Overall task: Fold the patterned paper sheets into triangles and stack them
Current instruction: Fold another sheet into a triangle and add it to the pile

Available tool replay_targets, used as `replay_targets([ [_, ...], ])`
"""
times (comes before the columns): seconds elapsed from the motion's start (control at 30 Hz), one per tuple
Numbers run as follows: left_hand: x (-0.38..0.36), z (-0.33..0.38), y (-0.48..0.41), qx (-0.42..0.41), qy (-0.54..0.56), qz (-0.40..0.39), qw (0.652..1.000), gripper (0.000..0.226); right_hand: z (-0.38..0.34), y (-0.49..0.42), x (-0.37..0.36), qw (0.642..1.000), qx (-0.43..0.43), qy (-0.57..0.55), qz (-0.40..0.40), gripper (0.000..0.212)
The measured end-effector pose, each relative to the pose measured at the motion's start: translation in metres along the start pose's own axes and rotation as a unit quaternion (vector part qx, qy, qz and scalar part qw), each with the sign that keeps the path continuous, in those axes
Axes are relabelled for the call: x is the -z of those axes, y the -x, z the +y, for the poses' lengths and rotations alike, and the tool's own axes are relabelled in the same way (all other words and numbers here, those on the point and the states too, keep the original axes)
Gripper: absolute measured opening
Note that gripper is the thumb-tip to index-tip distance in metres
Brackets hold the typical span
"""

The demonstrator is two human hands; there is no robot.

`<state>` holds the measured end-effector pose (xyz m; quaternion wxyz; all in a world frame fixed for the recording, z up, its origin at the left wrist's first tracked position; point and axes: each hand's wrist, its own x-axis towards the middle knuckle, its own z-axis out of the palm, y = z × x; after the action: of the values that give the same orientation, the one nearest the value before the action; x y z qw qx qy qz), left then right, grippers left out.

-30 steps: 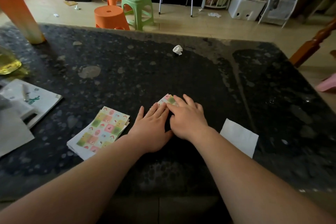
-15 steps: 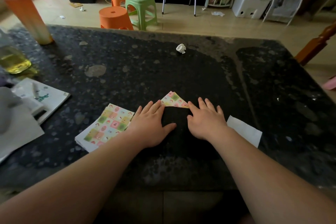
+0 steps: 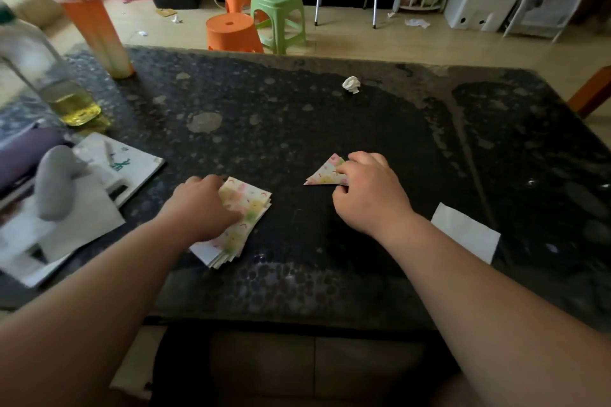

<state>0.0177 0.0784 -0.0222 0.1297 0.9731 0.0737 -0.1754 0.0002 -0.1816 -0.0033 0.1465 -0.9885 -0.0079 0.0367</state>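
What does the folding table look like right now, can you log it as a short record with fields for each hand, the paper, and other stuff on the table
left hand: left hand resting on the stack of patterned sheets
right hand: right hand pinching the folded triangle
unfolded paper: one stack, near left, edges fanned
triangle: pattern side up, right of the stack
table: dark speckled table
other items: white sheet near right, crumpled paper ball far centre, orange drink cup far left

Dim foreground, brighter floor beyond. Pale glare streaks the dark tabletop. Left edge blurs; corners bend from the wide lens.
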Motion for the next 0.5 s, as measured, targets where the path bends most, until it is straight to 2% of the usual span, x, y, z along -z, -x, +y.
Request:
replay_targets([
  [0.07, -0.005, -0.010, 0.006, -0.004, 0.004, 0.001, 1.000, 0.086, -0.019, 0.002, -0.006, 0.998, 0.017, -0.044, -0.036, 0.043],
  [0.13, -0.008, -0.017, 0.011, -0.010, 0.010, 0.013, 1.000, 0.087, -0.040, 0.006, -0.016, 0.983, 0.000, -0.147, -0.111, 0.038],
  [0.2, -0.007, -0.021, 0.014, -0.015, 0.021, 0.023, 0.999, 0.085, -0.064, 0.008, -0.031, 0.944, -0.049, -0.278, -0.169, 0.041],
  [0.3, -0.007, -0.022, 0.017, -0.027, 0.042, 0.021, 0.999, 0.083, -0.092, 0.007, -0.050, 0.884, -0.137, -0.413, -0.174, 0.049],
  [0.33, -0.008, -0.021, 0.018, -0.031, 0.043, 0.017, 0.998, 0.083, -0.097, 0.006, -0.054, 0.881, -0.144, -0.419, -0.167, 0.051],
  [0.5, -0.009, -0.024, 0.016, -0.034, 0.053, 0.013, 0.998, 0.087, -0.102, 0.004, -0.061, 0.921, -0.111, -0.355, -0.120, 0.055],
])
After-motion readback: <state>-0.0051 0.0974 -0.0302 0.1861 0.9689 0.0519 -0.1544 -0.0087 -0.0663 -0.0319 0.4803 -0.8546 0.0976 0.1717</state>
